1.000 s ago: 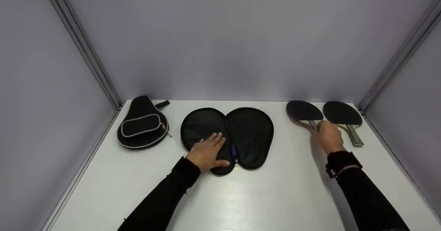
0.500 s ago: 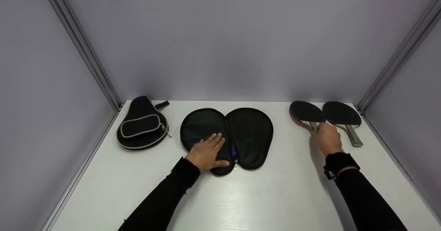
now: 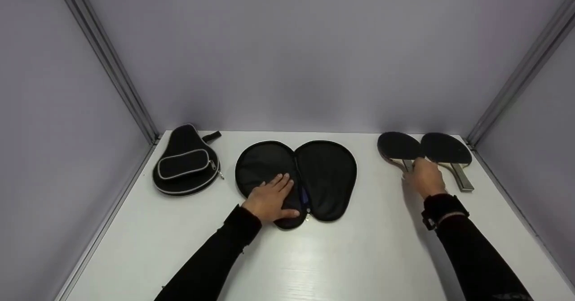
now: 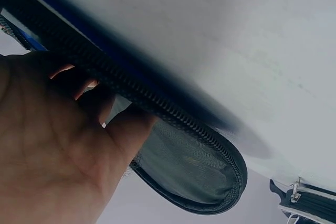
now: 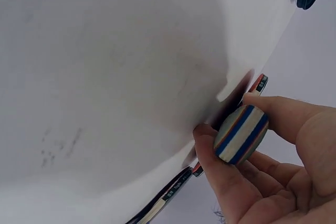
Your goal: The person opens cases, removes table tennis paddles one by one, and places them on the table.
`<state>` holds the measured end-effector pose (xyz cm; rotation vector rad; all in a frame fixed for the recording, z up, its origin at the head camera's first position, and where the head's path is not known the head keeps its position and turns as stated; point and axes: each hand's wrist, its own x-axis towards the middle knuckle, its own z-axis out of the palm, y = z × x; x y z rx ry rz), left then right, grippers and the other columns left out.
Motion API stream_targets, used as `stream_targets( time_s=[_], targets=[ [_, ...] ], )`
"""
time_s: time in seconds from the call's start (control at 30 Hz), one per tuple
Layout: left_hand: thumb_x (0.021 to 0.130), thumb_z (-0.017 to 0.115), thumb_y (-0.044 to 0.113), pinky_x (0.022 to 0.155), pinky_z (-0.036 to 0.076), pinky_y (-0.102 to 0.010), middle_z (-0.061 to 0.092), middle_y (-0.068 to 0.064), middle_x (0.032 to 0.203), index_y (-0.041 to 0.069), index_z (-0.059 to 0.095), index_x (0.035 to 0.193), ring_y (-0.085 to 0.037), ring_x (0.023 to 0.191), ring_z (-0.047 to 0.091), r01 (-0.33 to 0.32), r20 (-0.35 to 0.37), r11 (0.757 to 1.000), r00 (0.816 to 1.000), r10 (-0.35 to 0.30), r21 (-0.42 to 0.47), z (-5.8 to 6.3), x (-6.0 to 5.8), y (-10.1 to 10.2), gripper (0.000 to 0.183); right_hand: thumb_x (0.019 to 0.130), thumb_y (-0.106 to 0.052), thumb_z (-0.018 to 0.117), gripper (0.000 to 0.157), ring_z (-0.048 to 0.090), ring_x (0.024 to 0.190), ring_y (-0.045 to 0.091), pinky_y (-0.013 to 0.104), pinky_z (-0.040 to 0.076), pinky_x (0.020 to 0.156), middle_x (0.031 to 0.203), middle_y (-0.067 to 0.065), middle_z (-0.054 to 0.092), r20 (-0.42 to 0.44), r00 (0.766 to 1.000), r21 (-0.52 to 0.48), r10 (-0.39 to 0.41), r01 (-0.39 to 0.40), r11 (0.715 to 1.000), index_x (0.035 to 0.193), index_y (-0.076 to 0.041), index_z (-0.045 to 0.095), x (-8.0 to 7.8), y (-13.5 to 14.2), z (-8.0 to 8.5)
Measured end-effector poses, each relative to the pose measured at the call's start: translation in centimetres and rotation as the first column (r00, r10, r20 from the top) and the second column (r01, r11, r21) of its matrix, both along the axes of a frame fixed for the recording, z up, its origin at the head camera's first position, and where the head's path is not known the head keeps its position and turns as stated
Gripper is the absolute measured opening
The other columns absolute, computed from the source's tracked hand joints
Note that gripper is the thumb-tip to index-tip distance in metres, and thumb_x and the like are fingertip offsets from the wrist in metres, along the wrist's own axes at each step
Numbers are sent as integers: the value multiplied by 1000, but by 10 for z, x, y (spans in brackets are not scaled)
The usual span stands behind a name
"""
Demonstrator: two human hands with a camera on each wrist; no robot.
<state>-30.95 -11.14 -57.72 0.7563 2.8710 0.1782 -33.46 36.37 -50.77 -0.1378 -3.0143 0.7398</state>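
A black zip case (image 3: pixel 327 179) lies spread open like a book at the middle of the white table. My left hand (image 3: pixel 268 200) rests on its left half with fingers straight; the left wrist view shows the case's zip edge (image 4: pixel 173 113) beside the palm. On the right, my right hand (image 3: pixel 427 178) grips the handle of a black-faced table tennis bat (image 3: pixel 399 146). The striped butt of that handle (image 5: pixel 241 134) shows between thumb and fingers in the right wrist view. A second table tennis bat (image 3: pixel 446 148) lies just right of it, handle toward me.
At the far left lies a closed black bat case (image 3: pixel 186 161) with grey piping, a small zipped pocket and a strap. Grey panels stand behind the white table (image 3: pixel 341 256) and along both sides.
My right hand has shifted slightly with the bat, bringing its blade right, close against the second bat. The left hand and the spread case stay where they were.
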Motion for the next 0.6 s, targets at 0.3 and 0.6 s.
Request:
stream_targets(
  time_s=[0.3, 0.6],
  targets=[
    [109, 60, 83, 145, 39, -63, 27, -9, 197, 14, 34, 187, -31, 186, 25, -8, 7, 1000, 1000, 8, -16, 19, 12, 4, 106, 110, -14, 76, 44, 82, 95, 47, 62, 68, 87, 117, 39, 81, -38, 998, 3, 59, -59, 998, 133, 22, 68, 4, -2, 1],
    [107, 57, 88, 145, 39, -63, 23, -7, 198, 17, 30, 188, -31, 186, 22, 18, -11, 999, 1000, -19, -26, -6, -6, -2, 111, 117, -21, 65, 51, 70, 136, 65, 76, 58, 117, 148, 46, 69, -107, 977, 4, 182, -183, 983, 148, 20, 64, 5, -24, 8]
  ],
)
